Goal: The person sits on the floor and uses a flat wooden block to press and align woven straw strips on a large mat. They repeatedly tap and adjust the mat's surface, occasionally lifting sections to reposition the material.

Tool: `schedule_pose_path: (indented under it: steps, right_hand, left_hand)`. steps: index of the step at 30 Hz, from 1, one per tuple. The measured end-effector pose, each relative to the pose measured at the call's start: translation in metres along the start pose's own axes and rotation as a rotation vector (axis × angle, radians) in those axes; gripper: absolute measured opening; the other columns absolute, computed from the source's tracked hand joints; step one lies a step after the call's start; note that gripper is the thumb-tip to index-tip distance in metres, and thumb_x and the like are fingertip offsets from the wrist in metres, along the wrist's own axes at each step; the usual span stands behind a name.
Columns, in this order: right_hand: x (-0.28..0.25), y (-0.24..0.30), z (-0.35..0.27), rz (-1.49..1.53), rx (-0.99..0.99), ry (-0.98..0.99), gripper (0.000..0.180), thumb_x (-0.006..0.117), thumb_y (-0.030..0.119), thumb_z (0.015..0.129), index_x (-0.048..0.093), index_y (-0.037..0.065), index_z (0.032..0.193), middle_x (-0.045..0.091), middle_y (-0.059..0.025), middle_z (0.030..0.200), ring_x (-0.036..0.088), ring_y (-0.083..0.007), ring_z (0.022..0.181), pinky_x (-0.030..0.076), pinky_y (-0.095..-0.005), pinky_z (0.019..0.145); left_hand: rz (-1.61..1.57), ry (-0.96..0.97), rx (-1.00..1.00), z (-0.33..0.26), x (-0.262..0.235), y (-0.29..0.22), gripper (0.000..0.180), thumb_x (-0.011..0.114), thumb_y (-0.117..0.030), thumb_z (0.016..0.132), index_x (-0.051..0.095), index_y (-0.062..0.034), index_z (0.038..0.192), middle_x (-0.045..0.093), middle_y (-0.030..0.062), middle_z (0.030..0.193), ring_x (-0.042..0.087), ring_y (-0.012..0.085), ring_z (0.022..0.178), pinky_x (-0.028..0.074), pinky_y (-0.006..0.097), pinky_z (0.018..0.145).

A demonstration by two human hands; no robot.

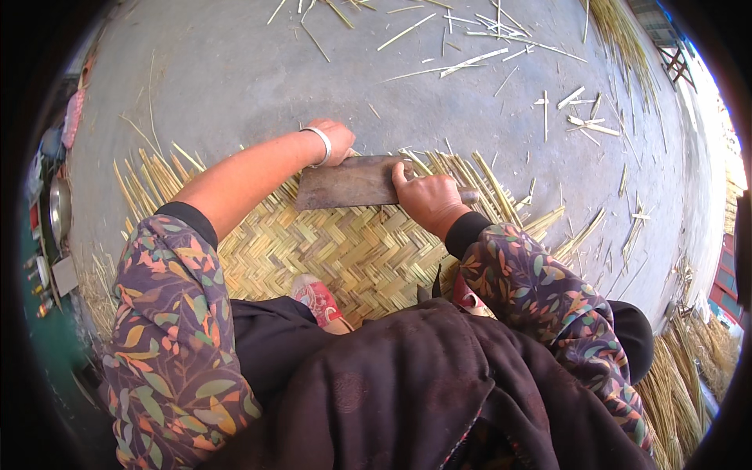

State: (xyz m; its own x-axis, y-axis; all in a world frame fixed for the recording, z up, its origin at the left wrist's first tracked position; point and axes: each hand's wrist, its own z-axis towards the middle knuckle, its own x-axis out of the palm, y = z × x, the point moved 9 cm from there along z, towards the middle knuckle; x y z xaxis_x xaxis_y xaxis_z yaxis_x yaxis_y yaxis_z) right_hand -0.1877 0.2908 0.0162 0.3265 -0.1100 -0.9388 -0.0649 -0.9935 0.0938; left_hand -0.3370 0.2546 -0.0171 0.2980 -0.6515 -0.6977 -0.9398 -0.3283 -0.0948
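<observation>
My right hand (pixel 427 200) grips the handle of a broad, dark metal cleaver (pixel 348 182), whose blade lies flat across the far edge of a woven bamboo-strip mat (pixel 329 251). My left hand (pixel 333 141), with a silver bangle on the wrist, presses down on the strips just behind the blade; its fingers are partly hidden by the cleaver. Loose strip ends (pixel 470 176) stick out from the mat's far edge on both sides. I crouch on the mat, with a red patterned shoe (pixel 317 300) on the weave.
Cut bamboo slivers (pixel 478 59) lie scattered over the grey concrete floor (pixel 235 78). Bundles of long strips (pixel 681 384) lie at the lower right. Metal pots and small items (pixel 59 211) line the left rim.
</observation>
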Motion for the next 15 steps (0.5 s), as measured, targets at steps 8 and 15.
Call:
schedule_pose_path:
  steps: [8,15]
  right_hand:
    - [0.017,-0.004,0.001,0.065,0.026,0.048,0.047,0.051,0.015,0.090,0.044,-0.003,0.133,0.069,-0.0078,0.069,0.069,-0.0235,0.058,0.051,-0.0384,0.049]
    - [0.012,-0.005,0.004,0.064,0.048,0.142,0.048,0.051,0.012,0.090,0.042,-0.003,0.134,0.070,-0.0110,0.073,0.070,-0.0265,0.063,0.053,-0.0387,0.051]
  left_hand:
    - [-0.445,-0.014,0.108,0.008,0.011,-0.026,0.036,0.054,-0.036,0.091,0.070,-0.0046,0.087,0.068,0.0207,0.090,0.064,0.0341,0.084,0.049,0.044,0.078]
    - [-1.091,-0.478,0.461,0.004,-0.206,-0.033,0.044,0.058,-0.051,0.093,0.066,-0.0086,0.101,0.067,0.0051,0.099,0.059,0.0158,0.097,0.049,0.037,0.084]
